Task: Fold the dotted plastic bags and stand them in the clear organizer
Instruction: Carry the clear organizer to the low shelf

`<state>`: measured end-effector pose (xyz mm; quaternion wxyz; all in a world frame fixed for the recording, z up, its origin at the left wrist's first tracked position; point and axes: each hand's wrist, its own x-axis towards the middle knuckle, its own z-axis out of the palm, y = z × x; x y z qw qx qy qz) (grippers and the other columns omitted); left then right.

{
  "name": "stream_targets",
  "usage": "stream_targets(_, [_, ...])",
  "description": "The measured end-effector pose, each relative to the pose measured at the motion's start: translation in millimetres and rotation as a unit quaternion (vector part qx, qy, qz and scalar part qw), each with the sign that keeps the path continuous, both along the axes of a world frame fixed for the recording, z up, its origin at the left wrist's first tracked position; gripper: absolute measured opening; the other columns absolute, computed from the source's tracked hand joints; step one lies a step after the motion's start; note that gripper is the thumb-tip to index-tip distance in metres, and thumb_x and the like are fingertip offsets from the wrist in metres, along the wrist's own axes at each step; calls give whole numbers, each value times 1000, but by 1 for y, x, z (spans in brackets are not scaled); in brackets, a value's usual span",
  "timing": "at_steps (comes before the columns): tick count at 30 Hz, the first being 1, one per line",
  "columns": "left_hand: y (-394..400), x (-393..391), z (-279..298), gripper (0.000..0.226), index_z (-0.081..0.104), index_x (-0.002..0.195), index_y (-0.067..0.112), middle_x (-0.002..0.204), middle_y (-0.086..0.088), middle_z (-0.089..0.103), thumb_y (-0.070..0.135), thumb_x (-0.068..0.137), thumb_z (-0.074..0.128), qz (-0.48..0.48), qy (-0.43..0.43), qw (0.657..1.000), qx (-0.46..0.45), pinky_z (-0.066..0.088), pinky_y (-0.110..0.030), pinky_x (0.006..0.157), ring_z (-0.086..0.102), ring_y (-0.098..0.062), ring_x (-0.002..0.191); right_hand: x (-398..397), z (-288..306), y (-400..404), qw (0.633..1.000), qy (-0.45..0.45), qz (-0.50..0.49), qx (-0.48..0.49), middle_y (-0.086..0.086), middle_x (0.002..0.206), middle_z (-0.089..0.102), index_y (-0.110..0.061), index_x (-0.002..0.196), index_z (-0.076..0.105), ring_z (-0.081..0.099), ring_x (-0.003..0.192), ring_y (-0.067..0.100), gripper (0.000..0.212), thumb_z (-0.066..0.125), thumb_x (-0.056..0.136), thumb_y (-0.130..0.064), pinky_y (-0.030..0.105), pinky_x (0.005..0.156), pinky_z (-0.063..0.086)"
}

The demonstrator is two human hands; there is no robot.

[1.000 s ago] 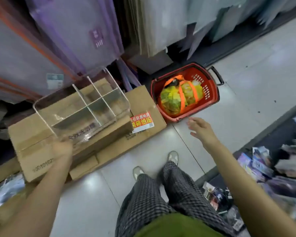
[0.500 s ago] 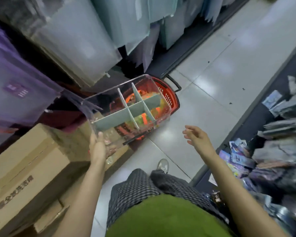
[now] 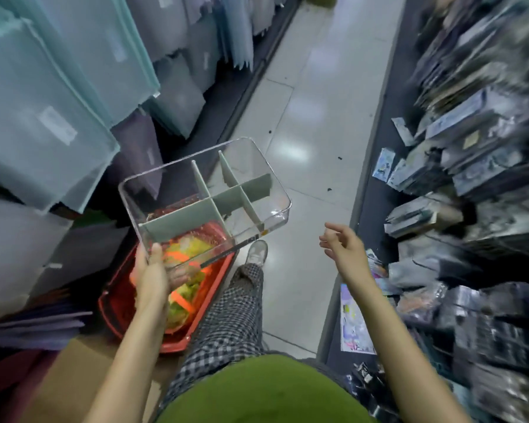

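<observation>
1. Your left hand [image 3: 151,274] grips the clear organizer [image 3: 205,196] by its near corner, held above the red basket [image 3: 119,303].
2. Your right hand [image 3: 344,250] hangs loose-fingered, holding nothing.
3. All compartments look bare; no dotted bags identifiable. Folding and standing look entirely ahead.

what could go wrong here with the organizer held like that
1. The left hand alone grips the clear organizer at one near corner, tilted in mid-air; that grip may slip or twist, dropping it onto the red basket below.
2. The right hand is open and off it, so nothing backs up the hold.
3. The dividers might shift if it tilts further.
</observation>
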<state>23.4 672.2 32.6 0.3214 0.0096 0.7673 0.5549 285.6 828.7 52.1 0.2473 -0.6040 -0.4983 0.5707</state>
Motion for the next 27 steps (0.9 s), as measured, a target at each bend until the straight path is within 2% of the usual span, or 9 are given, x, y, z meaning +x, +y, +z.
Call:
stream_targets(3, [66,-29,-10,36,40,135,39,83,-18,58,27,102,35,-27,12,1000,-2,45,-15,35,57,-6,37,-19,0,64,1000,-5,-9,12,8,94,63,-13,116,56,61,87,19,21,48,96,-16,32,86,47])
stream_targets(8, [195,-76,-7,19,51,110,34,75,-8,56,24,102,37,-62,-3,998,21,50,-26,42,60,-14,43,-53,16,168,998,1,-57,21,7,88,60,-7,122,53,57,86,19,26,47,97,-12,26,79,46])
stream_targets(12, [297,-99,4,23,47,118,41,70,-11,54,29,100,41,-94,0,995,17,47,-18,36,57,-13,39,-59,27,231,997,-5,-81,18,9,90,60,-11,118,52,58,85,16,21,47,98,-14,27,82,46])
stream_targets(16, [394,-106,11,39,41,137,34,81,-10,60,34,98,45,-141,-9,990,29,48,-18,40,59,-16,47,-50,19,291,992,-12,-123,2,4,86,62,-10,118,52,60,85,17,22,47,98,-14,35,87,46])
stream_targets(17, [417,-106,12,39,41,136,34,84,-7,61,34,98,46,-148,-15,988,33,49,-19,40,59,-19,51,-46,15,307,991,-16,-132,-2,5,86,62,-9,120,52,60,85,18,23,46,98,-13,35,87,47])
stream_targets(19, [461,-105,11,33,44,129,43,85,12,66,36,97,47,-155,-21,987,40,48,-19,41,58,-24,58,-40,6,344,989,-22,-146,-7,4,86,63,-8,120,52,61,83,16,23,47,97,-12,30,83,49])
stream_targets(22, [533,-103,9,21,51,108,55,67,29,64,38,96,48,-156,-9,987,48,41,-16,37,58,-26,61,-32,-11,412,987,-19,-160,-14,3,86,64,-10,118,54,62,82,13,22,49,96,-12,19,75,53])
stream_targets(25, [613,-104,6,20,59,88,61,66,7,57,43,93,49,-142,11,988,52,30,-13,35,48,-21,58,-29,-22,502,988,-14,-154,-10,3,88,65,-13,117,54,63,84,12,21,49,96,-14,12,72,53])
stream_targets(27, [666,-105,9,21,59,90,63,70,2,51,45,93,48,-134,27,990,42,29,-14,37,40,-14,55,-30,-19,567,991,-16,-135,-18,0,86,65,-13,118,54,63,82,8,22,48,97,-15,16,72,53])
